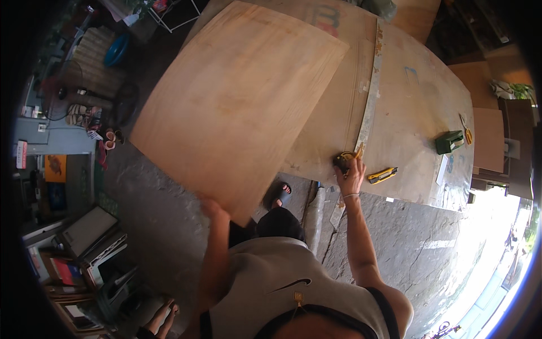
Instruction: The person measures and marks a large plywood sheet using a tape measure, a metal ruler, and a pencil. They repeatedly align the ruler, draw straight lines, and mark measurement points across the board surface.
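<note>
A large thin plywood sheet [237, 107] lies askew over the left part of a worktable [316, 135], its near corner jutting past the table's front edge. At that near edge, my left hand [214, 210] grips the sheet; it is slightly blurred and some fingers are hidden. Near the table's front edge my right hand [351, 174] is closed around a black and yellow tape measure [341, 162]. Just right of this hand lies a yellow and black utility knife [383, 175], apart from it.
A metal strip [370, 90] runs across the tabletop. Toward the right end sit a green box-shaped thing [449, 142] and yellow-handled scissors or pliers [467, 134]. Cardboard panels [488, 138] stand beyond. Stacked frames [84, 305] crowd the lower left; a person's feet [164, 316] show nearby.
</note>
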A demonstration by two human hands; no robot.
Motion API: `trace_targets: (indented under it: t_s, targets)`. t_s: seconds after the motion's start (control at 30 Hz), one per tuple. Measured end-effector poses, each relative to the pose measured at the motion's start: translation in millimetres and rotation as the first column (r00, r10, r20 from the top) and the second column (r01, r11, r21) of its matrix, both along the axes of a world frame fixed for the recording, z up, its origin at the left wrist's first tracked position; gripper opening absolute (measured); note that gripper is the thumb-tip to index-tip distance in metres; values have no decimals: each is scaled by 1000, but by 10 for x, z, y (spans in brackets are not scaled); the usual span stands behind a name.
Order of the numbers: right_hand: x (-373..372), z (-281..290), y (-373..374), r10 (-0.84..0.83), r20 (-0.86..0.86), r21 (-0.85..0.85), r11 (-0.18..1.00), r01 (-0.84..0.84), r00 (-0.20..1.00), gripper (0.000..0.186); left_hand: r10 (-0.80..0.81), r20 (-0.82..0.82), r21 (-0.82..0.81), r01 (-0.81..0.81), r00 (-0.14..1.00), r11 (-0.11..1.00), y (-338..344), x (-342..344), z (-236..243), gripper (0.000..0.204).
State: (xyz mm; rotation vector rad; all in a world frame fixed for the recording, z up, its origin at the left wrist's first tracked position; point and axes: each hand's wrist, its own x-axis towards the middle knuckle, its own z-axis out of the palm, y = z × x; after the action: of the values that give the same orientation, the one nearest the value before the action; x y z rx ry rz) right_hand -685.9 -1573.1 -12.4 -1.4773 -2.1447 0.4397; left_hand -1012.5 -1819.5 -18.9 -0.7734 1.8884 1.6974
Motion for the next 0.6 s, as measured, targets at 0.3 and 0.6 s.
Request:
trace_targets:
  t_s: [0.3,0.6]
  targets:
    - [-224,-15,137,-213,-72,-115,972,204,974,44,-408,-520,-175,374,750,911,-2141,-2683,0,69]
    - [-273,324,-64,-643,-238,-36,755,655,728,60,-565,-36,-158,553,825,818,-721,-4920,142,74]
